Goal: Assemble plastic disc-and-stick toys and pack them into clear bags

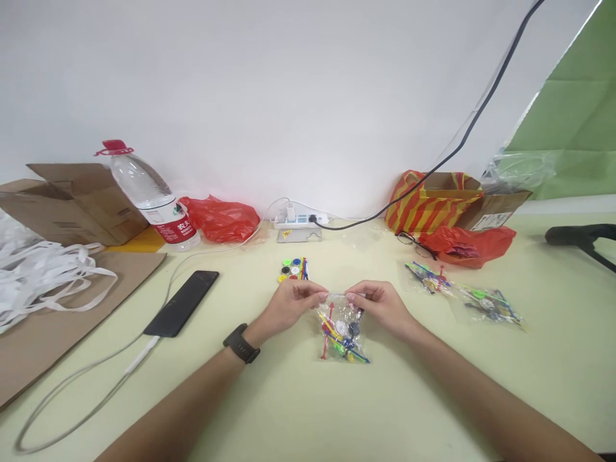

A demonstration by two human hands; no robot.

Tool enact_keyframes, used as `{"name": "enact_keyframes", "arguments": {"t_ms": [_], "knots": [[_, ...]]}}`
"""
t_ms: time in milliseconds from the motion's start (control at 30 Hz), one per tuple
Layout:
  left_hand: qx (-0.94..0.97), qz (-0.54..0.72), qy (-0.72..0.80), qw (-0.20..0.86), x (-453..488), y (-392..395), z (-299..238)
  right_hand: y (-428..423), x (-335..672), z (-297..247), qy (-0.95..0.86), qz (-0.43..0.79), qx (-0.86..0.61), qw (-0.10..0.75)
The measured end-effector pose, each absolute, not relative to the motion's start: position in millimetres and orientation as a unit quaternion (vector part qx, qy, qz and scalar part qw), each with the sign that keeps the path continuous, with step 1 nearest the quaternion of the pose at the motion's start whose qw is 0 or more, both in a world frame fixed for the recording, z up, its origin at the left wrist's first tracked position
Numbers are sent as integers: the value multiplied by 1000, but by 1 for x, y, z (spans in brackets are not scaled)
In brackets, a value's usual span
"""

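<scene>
Between my hands hangs a small clear plastic bag (342,330) holding colourful plastic arrows and round discs. My left hand (293,305), with a dark watch (241,343) on its wrist, pinches the bag's top left corner. The top right corner is pinched between the thumb and fingers of my right hand (382,307). Just beyond my left hand lies a group of coloured discs and sticks (294,269), partly hidden by that hand. Two more filled clear bags, one nearer the back (427,277) and one closer (491,305), lie to the right.
A black phone (183,305) on a white cable lies left, near cardboard (62,333) with white straps (58,276). Along the wall stand a large water bottle (154,199), a red bag (221,219), a power strip (299,220) and a striped bag (428,205). Glasses (416,244) lie right.
</scene>
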State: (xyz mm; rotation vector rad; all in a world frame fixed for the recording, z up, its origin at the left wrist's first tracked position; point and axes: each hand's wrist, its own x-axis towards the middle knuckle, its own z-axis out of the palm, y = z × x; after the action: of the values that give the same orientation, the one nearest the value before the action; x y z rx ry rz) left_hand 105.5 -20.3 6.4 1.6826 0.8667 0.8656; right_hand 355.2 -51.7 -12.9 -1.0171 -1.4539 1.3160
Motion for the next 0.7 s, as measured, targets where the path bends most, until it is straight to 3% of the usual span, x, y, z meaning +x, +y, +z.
{"name": "enact_keyframes", "arguments": {"t_ms": [700], "knots": [[603,398,370,585,111,-24,3,-49,357,-14,-578,540,-413,452]]}}
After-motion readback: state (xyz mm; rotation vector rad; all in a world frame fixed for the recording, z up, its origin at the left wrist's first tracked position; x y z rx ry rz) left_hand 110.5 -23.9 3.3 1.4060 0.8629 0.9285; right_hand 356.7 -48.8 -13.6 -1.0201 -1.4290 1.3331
